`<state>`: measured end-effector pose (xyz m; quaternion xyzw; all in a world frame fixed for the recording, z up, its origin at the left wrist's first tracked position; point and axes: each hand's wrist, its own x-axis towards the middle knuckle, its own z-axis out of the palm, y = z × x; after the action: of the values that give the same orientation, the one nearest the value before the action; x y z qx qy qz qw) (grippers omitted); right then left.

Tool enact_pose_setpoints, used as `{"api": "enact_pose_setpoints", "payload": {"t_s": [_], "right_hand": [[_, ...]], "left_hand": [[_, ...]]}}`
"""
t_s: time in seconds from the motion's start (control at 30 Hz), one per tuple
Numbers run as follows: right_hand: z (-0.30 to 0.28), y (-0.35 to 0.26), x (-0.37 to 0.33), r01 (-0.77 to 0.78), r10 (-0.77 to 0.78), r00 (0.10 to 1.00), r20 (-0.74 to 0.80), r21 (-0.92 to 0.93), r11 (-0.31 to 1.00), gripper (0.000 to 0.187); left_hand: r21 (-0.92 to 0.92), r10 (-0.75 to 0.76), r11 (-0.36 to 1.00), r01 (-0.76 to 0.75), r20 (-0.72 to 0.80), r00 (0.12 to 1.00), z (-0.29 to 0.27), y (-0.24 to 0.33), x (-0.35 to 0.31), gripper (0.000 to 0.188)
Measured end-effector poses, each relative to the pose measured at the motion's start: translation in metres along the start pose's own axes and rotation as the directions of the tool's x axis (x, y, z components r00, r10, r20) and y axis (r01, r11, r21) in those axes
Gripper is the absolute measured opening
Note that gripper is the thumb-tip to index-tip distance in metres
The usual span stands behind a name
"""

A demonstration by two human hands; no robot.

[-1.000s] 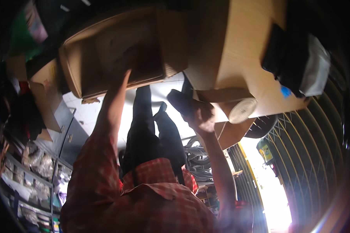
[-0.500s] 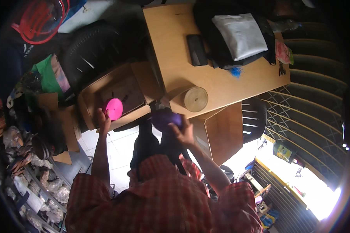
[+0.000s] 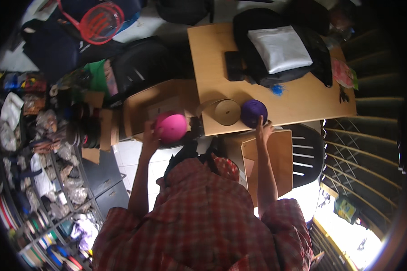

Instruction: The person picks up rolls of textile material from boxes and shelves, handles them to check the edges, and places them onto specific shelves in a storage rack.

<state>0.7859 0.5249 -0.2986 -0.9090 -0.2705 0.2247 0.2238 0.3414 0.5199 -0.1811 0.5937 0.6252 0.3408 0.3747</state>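
My left hand (image 3: 150,137) grips a bright pink roll of strap (image 3: 172,126) by its left edge and holds it in front of an open cardboard box. A purple roll of strap (image 3: 253,112) rests at the table's near edge, and the fingers of my right hand (image 3: 264,129) are on its near right rim. Just left of the purple roll sits a beige roll of strap (image 3: 227,112), with a loose end curving out to its left.
The wooden table (image 3: 302,101) bears a black backpack (image 3: 318,58), a silver package (image 3: 280,47) and a dark phone (image 3: 233,66). One open box (image 3: 133,110) stands left, another box (image 3: 273,156) below the table edge. Shelves (image 3: 66,217) with rolls and bagged goods fill the left.
My right hand has carried the purple roll rightward onto the table beside the beige roll. The pink roll has shifted right with my left hand, and the whole view has turned a little.
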Motion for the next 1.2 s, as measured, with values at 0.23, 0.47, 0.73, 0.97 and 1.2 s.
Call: {"api": "enact_pose_setpoints", "payload": {"t_s": [0.23,0.47,0.73,0.97,1.2], "right_hand": [[-0.080,-0.117,-0.099,0.173,-0.666,0.513,0.542,0.694,0.699,0.067],[-0.117,-0.175,-0.130,0.067,-0.784,0.257,0.565,0.799,0.598,0.050],[-0.121,-0.157,-0.133,0.084,-0.765,0.302,0.568,0.784,0.615,0.041],[-0.088,-0.164,-0.177,-0.144,-0.712,0.363,0.601,0.791,0.594,0.036],[-0.053,-0.183,-0.237,-0.178,-0.776,0.226,0.589,0.808,0.561,0.040]], "left_hand": [[-0.076,-0.066,0.994,0.074,0.109,0.992,0.021,0.133,-0.001,0.031],[-0.141,0.212,0.972,-0.187,0.190,0.959,0.026,0.167,0.000,0.030],[0.184,0.363,0.898,-0.400,0.205,0.909,0.010,0.166,-0.008,0.032],[-0.198,0.134,0.966,-0.164,-0.160,0.978,0.031,0.140,-0.048,0.037],[-0.343,-0.126,0.935,-0.089,-0.556,0.821,0.007,0.171,-0.092,0.035]]}}
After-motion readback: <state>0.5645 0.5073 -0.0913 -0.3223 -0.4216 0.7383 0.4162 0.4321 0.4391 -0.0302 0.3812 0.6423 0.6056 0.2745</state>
